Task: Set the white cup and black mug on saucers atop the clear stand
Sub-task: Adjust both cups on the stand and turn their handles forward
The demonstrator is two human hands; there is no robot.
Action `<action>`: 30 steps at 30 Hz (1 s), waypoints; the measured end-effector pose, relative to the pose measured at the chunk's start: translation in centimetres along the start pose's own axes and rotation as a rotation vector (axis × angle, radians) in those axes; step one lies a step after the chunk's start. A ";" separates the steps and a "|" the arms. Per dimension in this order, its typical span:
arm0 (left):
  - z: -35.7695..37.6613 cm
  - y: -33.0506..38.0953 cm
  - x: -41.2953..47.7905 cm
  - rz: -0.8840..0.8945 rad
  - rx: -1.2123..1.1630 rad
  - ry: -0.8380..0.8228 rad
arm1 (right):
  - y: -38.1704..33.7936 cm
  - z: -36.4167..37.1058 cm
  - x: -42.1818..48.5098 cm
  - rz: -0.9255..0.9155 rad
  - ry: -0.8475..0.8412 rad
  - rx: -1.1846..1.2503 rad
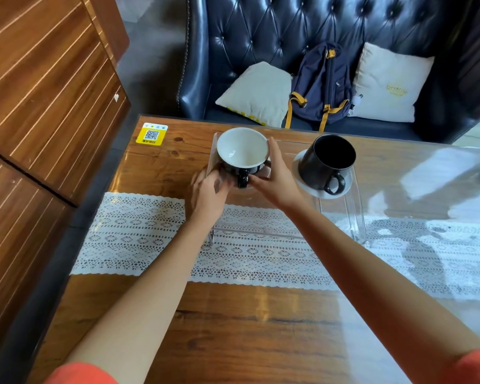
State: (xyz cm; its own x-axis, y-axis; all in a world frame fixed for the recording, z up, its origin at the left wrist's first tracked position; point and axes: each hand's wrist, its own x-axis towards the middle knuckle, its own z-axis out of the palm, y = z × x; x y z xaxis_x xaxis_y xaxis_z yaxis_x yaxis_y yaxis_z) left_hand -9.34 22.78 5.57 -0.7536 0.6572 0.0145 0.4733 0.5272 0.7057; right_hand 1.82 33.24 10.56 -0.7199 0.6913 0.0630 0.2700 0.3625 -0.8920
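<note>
The white cup [242, 146], white inside and black outside with a black handle toward me, sits at the left end of the clear stand [355, 217]. My left hand [209, 194] and my right hand [277, 176] cup it from both sides, fingers around its lower wall. Whatever lies under the cup is mostly hidden; a pale edge shows at its right. The black mug [327, 159] stands upright on a white saucer [341, 189] at the stand's right end, apart from both hands.
The stand rests on a white lace runner [139, 231] across a glossy wooden table [233, 328]. A yellow QR sticker [151, 133] is at the far left corner. Behind are a dark leather sofa [261, 29], cushions and a blue backpack [322, 84]. Wooden panelling [39, 92] stands left.
</note>
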 end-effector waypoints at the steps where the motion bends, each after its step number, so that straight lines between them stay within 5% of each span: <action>1: -0.1 0.0 -0.1 0.007 -0.038 0.012 | -0.2 -0.3 -0.3 -0.020 0.012 -0.016; 9: -0.5 2.0 -5.6 0.304 -0.356 0.431 | 1.3 -8.2 -6.4 -0.194 0.494 -0.077; 13: 2.3 6.5 -8.1 0.421 -0.388 0.050 | 3.8 -11.3 -7.5 -0.005 0.579 -0.024; 18: 6.9 8.8 -7.4 0.351 -0.054 -0.414 | 5.7 -11.1 -8.8 0.129 0.253 -0.006; 30: 8.7 8.8 -6.4 0.384 0.298 -0.450 | 6.7 -10.3 -8.0 0.164 0.346 -0.150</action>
State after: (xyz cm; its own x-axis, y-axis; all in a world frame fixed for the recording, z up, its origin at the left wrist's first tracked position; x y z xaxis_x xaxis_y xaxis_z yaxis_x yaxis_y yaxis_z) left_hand 3.62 27.89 5.57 -0.2727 0.9549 -0.1171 0.8249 0.2947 0.4823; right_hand 15.92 36.58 8.71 -0.4092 0.9075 0.0951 0.4717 0.2996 -0.8293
